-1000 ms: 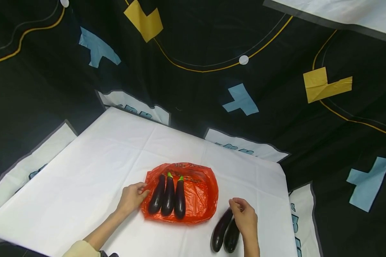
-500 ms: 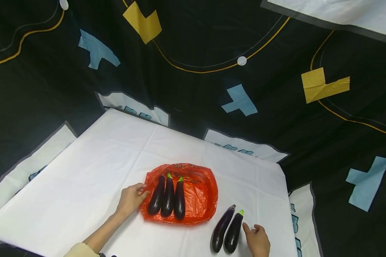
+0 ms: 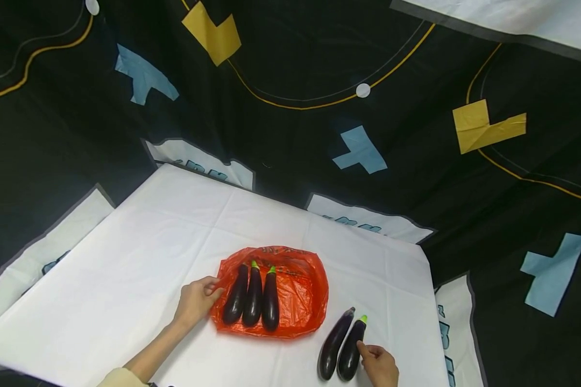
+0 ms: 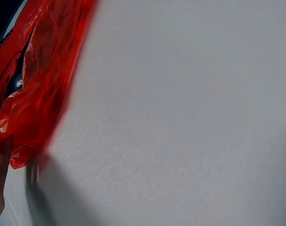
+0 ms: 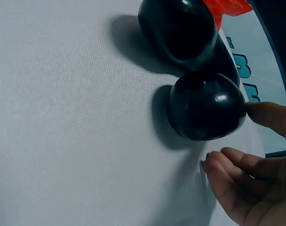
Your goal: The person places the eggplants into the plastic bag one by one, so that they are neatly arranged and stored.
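Observation:
A red plastic bag (image 3: 300,301) lies spread open on the white-covered table, with three dark eggplants (image 3: 254,301) side by side on its left half. My left hand (image 3: 196,300) pinches the bag's left edge; the left wrist view shows the fingers against the red film (image 4: 44,89). Two more eggplants lie to the right of the bag: one with a dark tip (image 3: 335,346), the other with a green tip (image 3: 352,352). Beside the green-tipped one is my right hand (image 3: 380,365). Its thumb is at the eggplant's side (image 5: 206,110), and the other fingers are bent loosely below, apart from it.
White cloth (image 3: 140,242) covers the table, with its far edge running along a dark curtain (image 3: 281,150). Light-blue and yellow patches decorate that curtain. White lettered strips (image 3: 368,220) show past the table's edges.
My right hand has left the top ends of the two right-hand eggplants, drawn back to the right, then come in beside the green-tipped one. The left hand stays at the bag's edge.

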`<state>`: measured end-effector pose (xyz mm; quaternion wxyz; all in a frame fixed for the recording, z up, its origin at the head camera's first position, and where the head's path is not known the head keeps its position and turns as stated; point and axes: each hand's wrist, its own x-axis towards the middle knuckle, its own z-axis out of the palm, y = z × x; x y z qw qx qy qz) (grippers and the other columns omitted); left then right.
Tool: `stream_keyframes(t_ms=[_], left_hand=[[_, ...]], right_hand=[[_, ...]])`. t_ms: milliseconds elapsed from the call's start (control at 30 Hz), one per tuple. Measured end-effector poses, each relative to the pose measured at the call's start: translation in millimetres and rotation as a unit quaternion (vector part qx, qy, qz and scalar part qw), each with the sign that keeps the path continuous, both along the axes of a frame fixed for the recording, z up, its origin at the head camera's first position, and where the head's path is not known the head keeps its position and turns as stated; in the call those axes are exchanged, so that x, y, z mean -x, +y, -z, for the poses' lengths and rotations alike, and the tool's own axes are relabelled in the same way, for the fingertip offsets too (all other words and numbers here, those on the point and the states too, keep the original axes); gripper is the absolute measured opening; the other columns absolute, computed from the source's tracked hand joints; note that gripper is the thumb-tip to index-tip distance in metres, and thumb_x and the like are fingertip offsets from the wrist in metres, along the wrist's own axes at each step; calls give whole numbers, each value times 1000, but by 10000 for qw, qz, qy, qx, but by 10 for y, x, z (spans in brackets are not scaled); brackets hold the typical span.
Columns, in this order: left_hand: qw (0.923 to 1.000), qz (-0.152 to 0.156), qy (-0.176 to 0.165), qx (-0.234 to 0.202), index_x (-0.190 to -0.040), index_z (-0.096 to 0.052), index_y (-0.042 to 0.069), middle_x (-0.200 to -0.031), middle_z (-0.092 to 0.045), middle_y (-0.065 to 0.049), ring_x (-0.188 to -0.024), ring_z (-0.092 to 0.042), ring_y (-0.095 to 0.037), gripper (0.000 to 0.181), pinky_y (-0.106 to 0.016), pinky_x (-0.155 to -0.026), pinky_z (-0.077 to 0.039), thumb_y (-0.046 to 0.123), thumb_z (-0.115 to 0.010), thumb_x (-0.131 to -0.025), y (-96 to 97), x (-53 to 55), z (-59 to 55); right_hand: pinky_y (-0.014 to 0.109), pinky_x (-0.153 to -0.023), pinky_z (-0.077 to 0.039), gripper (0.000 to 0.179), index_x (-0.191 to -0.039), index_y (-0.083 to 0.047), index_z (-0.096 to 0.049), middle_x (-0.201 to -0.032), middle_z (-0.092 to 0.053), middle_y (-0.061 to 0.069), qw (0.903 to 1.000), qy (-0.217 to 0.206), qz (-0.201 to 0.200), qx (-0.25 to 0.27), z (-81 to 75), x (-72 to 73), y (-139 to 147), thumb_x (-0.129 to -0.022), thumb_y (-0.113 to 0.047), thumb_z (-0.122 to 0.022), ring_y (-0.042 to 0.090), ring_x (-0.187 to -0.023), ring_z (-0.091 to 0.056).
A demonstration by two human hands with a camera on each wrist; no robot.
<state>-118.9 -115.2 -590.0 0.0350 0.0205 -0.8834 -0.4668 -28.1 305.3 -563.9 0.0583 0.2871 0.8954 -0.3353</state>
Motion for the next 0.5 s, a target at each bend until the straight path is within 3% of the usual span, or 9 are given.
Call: stream_keyframes(t_ms=[133, 500], left_hand=[[10000, -16, 67, -43, -98, -70, 1, -80, -70, -5, -69, -64, -12, 18, -25, -61, -51, 7, -73, -81, 0, -2, 6], [9999, -23, 96, -56, -97, -70, 2, -79, -69, -4, -68, -63, -11, 16, -24, -61, -50, 6, -73, -82, -19, -6, 28]], right_hand=[[30, -61, -41, 46, -92, 4, -67, -64, -63, -3, 9998, -77, -73, 191, 7, 23, -25, -87, -41, -62, 12, -60, -55], [31, -63, -44, 50, -100, 9, -66, -73, -67, 6, 9987, -140, -65, 486, 41, 70, -44, -88, -39, -61, 17, -68, -61]])
